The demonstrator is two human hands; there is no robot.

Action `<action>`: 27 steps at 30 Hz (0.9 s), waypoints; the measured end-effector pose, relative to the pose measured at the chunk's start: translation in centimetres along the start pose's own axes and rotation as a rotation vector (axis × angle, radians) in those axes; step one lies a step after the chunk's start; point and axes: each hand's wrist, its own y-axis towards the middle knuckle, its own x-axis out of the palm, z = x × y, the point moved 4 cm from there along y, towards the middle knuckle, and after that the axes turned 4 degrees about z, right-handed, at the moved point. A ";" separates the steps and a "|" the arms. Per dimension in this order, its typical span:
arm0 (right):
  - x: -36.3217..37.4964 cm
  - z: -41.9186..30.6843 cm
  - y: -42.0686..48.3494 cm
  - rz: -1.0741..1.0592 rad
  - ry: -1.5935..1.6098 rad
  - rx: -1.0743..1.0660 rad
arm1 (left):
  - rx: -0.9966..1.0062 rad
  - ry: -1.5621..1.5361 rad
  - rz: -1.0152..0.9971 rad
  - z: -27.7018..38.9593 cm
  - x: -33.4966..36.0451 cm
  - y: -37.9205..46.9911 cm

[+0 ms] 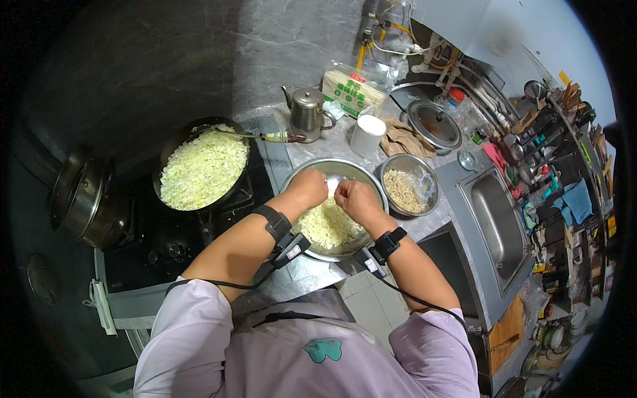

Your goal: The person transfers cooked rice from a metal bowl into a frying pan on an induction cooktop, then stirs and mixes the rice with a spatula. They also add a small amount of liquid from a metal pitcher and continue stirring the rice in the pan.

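Observation:
My left hand (309, 188) and my right hand (356, 196) are close together over a large steel bowl (374, 243), fingertips pinched and pointing at each other. Something small and pale shows at the fingertips, too small to identify; which hand holds it cannot be told. Finely chopped pale yellow-green vegetable (326, 226) lies in the bowl below them. To the right, a smaller metal bowl (434, 205) holds pale beige bits. On the left, a wok full of chopped cabbage-like vegetable (204, 171) sits on the stove, with a utensil's wrapped handle (283, 137) reaching over its rim.
Behind the bowls stand a metal kettle (306, 112), a white container (368, 137), a noodle packet (356, 92), a brown cloth (405, 139) and a glass lid (434, 124). Stacked pots (89, 199) are at far left. A steel sink (497, 224) is at right, beside crowded utensil racks.

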 end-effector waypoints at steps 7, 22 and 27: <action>0.5 -2.1 -0.3 -0.133 -0.189 0.040 | 0.102 -0.041 -0.050 0.1 1.3 -1.3; 1.7 -19.9 9.2 0.040 0.197 -0.384 | -0.401 -0.010 0.324 -18.7 -15.6 -13.1; 7.1 -23.8 12.8 -0.215 -0.064 -0.397 | -0.519 0.047 0.198 -22.5 -14.9 -15.5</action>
